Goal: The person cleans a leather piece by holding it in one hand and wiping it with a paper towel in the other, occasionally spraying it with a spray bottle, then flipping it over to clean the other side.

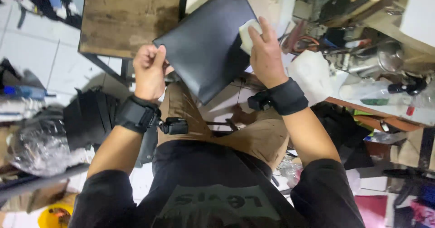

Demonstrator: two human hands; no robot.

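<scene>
A flat black rectangular panel (204, 44), like a closed laptop lid, tilts in front of me above my lap. My left hand (149, 71) grips its lower left edge, thumb on top. My right hand (265, 51) lies flat on the panel's right side and presses a small pale cloth or sponge (247, 33) against it. Both wrists wear black straps with small devices attached.
A worn wooden table (127, 17) stands ahead on the left. A cluttered bench (385, 105) on the right carries tools, wires, a metal pot (389, 55) and white plastic. A black bag (88, 117) and a wad of clear plastic (38, 146) lie on the tiled floor to the left.
</scene>
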